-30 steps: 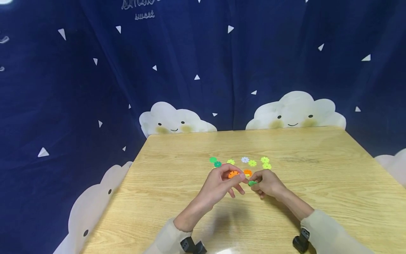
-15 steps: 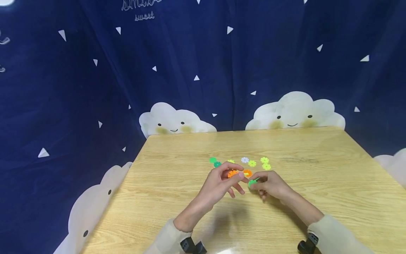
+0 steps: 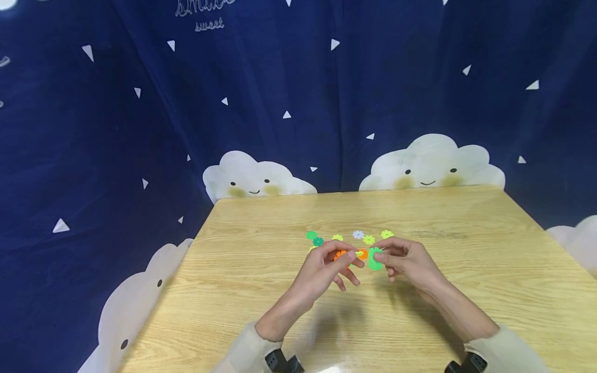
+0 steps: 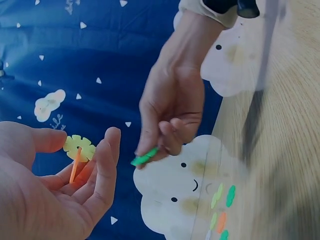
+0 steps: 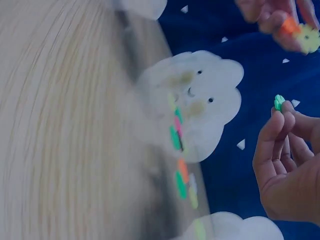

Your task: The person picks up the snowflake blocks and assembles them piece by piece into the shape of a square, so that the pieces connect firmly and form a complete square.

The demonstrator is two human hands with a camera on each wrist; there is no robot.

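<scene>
My left hand holds a yellow notched disc, shaped like a flower, with an orange notched disc slotted into it at an angle. In the left wrist view the thumb and fingers pinch the yellow disc. My right hand pinches a green notched disc between thumb and fingertips, its face turned to the head camera. The green disc is apart from the pieces in my left hand, just to their right. Both hands are raised above the table.
Several loose discs lie on the wooden table beyond the hands, among them a pale blue disc, a teal disc and a yellow-green disc. My left hand hides some. A dark blue curtain hangs behind.
My right hand has drawn slightly right and up, away from the left fingertips, and the green disc has turned from nearly edge-on to face-on. My left hand has stayed almost still.
</scene>
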